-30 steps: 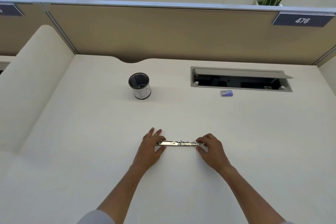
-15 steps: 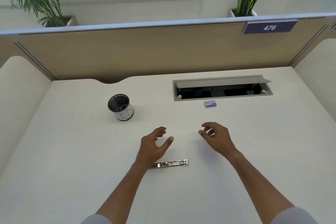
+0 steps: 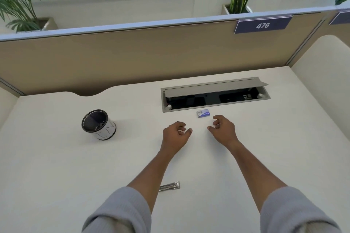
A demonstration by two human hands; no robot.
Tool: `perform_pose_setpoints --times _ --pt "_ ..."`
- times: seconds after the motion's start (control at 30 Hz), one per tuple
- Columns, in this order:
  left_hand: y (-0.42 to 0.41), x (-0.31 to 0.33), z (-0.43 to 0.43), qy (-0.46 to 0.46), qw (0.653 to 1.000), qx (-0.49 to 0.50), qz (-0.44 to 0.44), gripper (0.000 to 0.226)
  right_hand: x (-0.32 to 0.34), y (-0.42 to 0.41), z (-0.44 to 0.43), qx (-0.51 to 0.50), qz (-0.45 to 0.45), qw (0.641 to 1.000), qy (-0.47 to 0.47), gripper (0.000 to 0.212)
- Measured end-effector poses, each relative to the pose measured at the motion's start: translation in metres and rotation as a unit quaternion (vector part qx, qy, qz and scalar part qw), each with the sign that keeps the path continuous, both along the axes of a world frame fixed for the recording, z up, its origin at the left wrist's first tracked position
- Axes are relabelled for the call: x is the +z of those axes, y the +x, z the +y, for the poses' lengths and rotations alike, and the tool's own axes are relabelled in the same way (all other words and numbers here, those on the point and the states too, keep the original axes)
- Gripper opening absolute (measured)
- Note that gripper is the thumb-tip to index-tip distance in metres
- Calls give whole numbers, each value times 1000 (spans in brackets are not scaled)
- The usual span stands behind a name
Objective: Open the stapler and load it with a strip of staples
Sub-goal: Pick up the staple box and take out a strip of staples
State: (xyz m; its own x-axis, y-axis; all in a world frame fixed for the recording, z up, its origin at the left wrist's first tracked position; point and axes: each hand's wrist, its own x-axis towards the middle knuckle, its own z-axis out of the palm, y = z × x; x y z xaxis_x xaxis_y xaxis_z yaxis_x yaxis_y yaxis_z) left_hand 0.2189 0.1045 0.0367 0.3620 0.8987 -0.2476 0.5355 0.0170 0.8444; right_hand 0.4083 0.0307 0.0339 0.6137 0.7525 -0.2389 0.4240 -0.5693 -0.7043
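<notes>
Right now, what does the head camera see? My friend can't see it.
Two bare hands, left hand and right hand, reach toward a small staple box on a white desk. The stapler lies near the left arm; a black mesh cup stands left.

Your left forearm (image 3: 149, 174) covers the left part of the stapler (image 3: 170, 186), so you see only its right end and cannot tell whether it lies open. The print on the small staple box (image 3: 203, 113) is too small to read. Inside the cable tray (image 3: 216, 98) the sockets sit in shadow, blurred. Your left hand (image 3: 175, 136) curls over its own palm, hiding what, if anything, its grip encloses. Both sleeves (image 3: 121, 212) are cut by the lower edge.
</notes>
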Motion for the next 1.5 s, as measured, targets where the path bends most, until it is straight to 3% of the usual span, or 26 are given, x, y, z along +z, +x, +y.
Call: perform_pose_setpoints --times 0.2,0.37,0.53,1.17,1.33,1.5 --pt "41 -5 18 -39 996 82 9 34 -7 11 21 9 -17 1000 -2 53" --pt "74 -2 31 -123 983 139 3 31 -9 17 40 16 -26 999 11 58" --pt "86 -6 39 -160 971 180 3 25 -15 19 47 5 -37 999 8 39" --pt "87 -5 34 -170 967 185 39 25 -22 32 25 62 -23 997 46 29" --pt "80 -6 35 -168 969 179 29 18 -25 43 19 44 -27 997 50 28" --pt "80 -4 34 -168 969 180 24 15 -22 34 19 8 31 996 85 31"
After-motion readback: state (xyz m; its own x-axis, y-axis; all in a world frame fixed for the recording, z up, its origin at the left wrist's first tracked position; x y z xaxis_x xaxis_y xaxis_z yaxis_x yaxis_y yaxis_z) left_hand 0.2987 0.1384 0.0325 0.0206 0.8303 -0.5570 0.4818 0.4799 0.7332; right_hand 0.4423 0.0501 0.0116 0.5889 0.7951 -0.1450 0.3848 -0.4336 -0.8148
